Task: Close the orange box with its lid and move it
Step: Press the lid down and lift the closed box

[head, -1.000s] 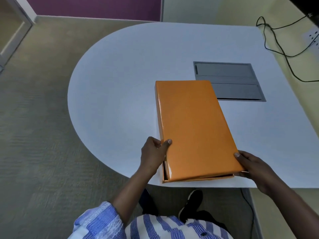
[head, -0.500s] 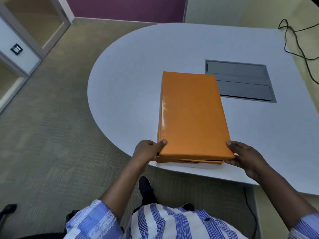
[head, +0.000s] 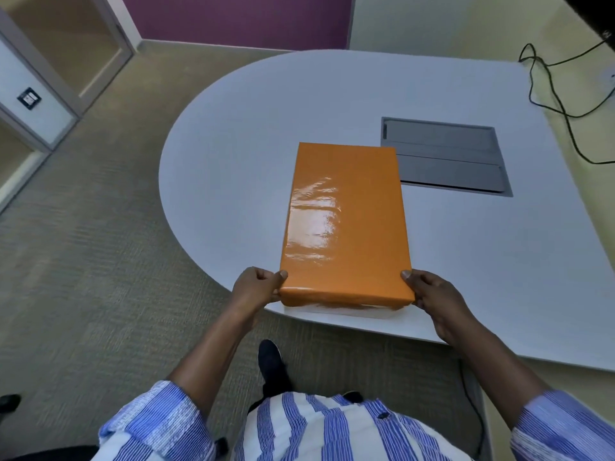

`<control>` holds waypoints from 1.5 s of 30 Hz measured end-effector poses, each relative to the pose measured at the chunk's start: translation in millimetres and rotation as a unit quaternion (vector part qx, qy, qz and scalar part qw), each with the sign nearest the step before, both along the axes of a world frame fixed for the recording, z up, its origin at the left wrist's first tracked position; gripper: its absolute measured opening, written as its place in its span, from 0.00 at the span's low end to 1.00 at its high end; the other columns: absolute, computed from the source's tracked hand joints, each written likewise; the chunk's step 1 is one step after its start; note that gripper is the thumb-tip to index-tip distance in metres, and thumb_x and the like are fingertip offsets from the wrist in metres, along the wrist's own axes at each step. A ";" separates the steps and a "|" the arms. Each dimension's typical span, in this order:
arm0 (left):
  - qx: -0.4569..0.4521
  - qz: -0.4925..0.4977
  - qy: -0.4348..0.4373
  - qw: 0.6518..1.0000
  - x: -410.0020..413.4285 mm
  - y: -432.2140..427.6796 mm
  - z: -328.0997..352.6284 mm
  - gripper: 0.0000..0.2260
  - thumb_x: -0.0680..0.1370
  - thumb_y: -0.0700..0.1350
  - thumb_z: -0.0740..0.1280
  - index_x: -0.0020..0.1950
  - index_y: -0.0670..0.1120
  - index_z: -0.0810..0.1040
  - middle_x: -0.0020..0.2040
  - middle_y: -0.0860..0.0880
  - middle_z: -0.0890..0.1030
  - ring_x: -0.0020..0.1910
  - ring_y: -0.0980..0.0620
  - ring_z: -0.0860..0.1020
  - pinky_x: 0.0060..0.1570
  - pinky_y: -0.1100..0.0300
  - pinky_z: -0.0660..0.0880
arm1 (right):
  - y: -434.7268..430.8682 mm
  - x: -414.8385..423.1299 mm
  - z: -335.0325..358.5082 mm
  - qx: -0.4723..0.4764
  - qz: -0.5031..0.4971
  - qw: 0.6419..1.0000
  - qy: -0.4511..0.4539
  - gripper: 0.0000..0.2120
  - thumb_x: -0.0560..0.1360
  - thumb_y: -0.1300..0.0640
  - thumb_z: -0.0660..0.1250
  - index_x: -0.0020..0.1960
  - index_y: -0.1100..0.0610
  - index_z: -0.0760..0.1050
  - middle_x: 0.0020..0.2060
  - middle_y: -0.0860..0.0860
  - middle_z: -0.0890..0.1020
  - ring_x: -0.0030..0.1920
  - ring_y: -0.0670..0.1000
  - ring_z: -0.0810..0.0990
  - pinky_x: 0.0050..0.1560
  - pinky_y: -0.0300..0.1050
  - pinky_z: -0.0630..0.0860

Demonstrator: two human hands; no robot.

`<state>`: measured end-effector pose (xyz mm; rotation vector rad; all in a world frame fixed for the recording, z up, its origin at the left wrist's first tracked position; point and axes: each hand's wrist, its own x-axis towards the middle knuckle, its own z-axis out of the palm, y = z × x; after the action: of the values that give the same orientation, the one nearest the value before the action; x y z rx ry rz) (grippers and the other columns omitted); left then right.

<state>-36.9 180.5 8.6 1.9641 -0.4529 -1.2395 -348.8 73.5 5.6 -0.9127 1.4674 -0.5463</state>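
Lid (head: 346, 221) seated flat over orange box (head: 346, 299); no gap visible along near edge. Closing step judged complete; move step judged outstanding or just beginning.

Box located at near edge of white table (head: 233, 134), long axis pointing away from body, far right corner just beside grey floor-box hatch (head: 446, 158).

Left hand (head: 256, 287) clamped on near left corner, thumb on top, fingers curled against side. Right hand (head: 429, 294) clamped on near right corner in mirror fashion. Both closed around box, nothing else held. Contact under base not visible; lifted or resting cannot be told.

Compared with half a second earlier: dark slit under lid at near edge gone, lid now level. Compared with one second earlier: box squared up from angled position, near end no longer overhanging table edge as far.
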 end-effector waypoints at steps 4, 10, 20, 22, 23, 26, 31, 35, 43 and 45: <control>-0.002 -0.025 -0.008 1.000 1.6 2.0 -5.5 0.11 0.79 0.48 0.71 0.52 0.39 0.80 0.52 0.39 0.84 0.50 0.42 0.84 0.55 0.47 0.83 | -0.8 -1.0 -6.3 -0.005 0.004 1.000 0.008 0.23 0.76 0.48 0.71 0.68 0.57 0.75 0.56 0.51 0.82 0.53 0.50 0.82 0.43 0.41 0.78; 0.018 -0.052 -0.040 0.998 2.6 -0.1 -10.2 0.08 0.80 0.48 0.70 0.53 0.43 0.81 0.53 0.42 0.84 0.48 0.45 0.84 0.56 0.46 0.82 | 1.3 0.1 -17.2 0.011 0.048 0.998 0.042 0.28 0.77 0.44 0.69 0.73 0.54 0.69 0.61 0.55 0.78 0.56 0.56 0.81 0.54 0.54 0.80; 0.026 -0.161 -0.135 0.977 -19.1 -0.7 -4.5 0.36 0.72 0.62 0.74 0.75 0.46 0.68 0.64 0.45 0.79 0.54 0.48 0.78 0.49 0.53 0.76 | 11.9 7.6 -20.7 -0.073 0.142 0.977 0.140 0.47 0.65 0.30 0.68 0.78 0.49 0.60 0.67 0.52 0.75 0.60 0.53 0.75 0.61 0.55 0.75; 0.027 -0.158 -0.152 0.975 -24.4 0.6 -5.3 0.36 0.73 0.61 0.74 0.75 0.46 0.68 0.67 0.44 0.78 0.56 0.47 0.78 0.52 0.51 0.77 | 17.8 7.7 -27.1 -0.083 0.145 0.976 0.141 0.46 0.66 0.29 0.66 0.78 0.49 0.60 0.71 0.54 0.73 0.61 0.53 0.75 0.63 0.57 0.75; 0.033 -0.159 -0.157 0.974 -24.8 -1.0 -4.2 0.36 0.73 0.60 0.74 0.74 0.45 0.69 0.67 0.43 0.78 0.57 0.45 0.79 0.55 0.49 0.78 | 16.9 7.2 -28.0 -0.090 0.150 0.974 0.144 0.46 0.66 0.29 0.65 0.78 0.49 0.59 0.72 0.55 0.73 0.60 0.51 0.74 0.63 0.54 0.74; 0.065 -0.189 -0.161 0.967 -22.0 -10.2 1.5 0.35 0.72 0.59 0.75 0.73 0.44 0.69 0.65 0.43 0.78 0.58 0.44 0.80 0.57 0.47 0.80 | 8.1 4.3 -26.1 -0.096 0.174 0.968 0.155 0.48 0.66 0.29 0.68 0.79 0.48 0.57 0.73 0.54 0.72 0.59 0.50 0.75 0.57 0.49 0.72; 0.007 -0.270 -0.300 0.915 -18.3 -59.7 7.1 0.37 0.75 0.57 0.71 0.78 0.46 0.60 0.73 0.41 0.70 0.70 0.38 0.73 0.65 0.42 0.75 | -35.2 19.6 -19.5 -0.220 0.210 0.924 0.231 0.47 0.73 0.34 0.67 0.82 0.51 0.48 0.79 0.54 0.62 0.75 0.58 0.66 0.71 0.59 0.67; -0.013 -0.336 -0.442 0.831 -11.8 -131.3 9.8 0.41 0.79 0.63 0.62 0.83 0.42 0.49 0.83 0.39 0.54 0.80 0.37 0.58 0.75 0.41 0.63 | -95.8 63.9 -14.9 -0.300 0.264 0.852 0.337 0.45 0.77 0.32 0.59 0.82 0.55 0.44 0.82 0.56 0.50 0.80 0.59 0.55 0.76 0.60 0.59; -0.016 -0.425 -0.500 0.754 37.5 -269.2 -5.9 0.40 0.81 0.65 0.53 0.83 0.39 0.47 0.84 0.39 0.48 0.83 0.38 0.47 0.80 0.41 0.52 | -216.0 116.6 -15.3 -0.288 0.282 0.813 0.420 0.45 0.77 0.30 0.52 0.82 0.58 0.45 0.82 0.56 0.47 0.81 0.62 0.49 0.77 0.64 0.55; -0.035 -0.425 -0.500 0.754 43.1 -276.8 -16.6 0.41 0.81 0.66 0.51 0.83 0.39 0.46 0.84 0.39 0.47 0.83 0.39 0.45 0.80 0.42 0.50 | -223.4 122.9 -18.3 -0.290 0.286 0.809 0.425 0.45 0.77 0.29 0.50 0.82 0.57 0.44 0.82 0.56 0.45 0.81 0.61 0.47 0.77 0.64 0.54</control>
<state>6.2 -96.3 -7.9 2.2785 -2.0691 -0.4230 -225.9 -149.9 -12.7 -2.2095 1.6811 -0.0912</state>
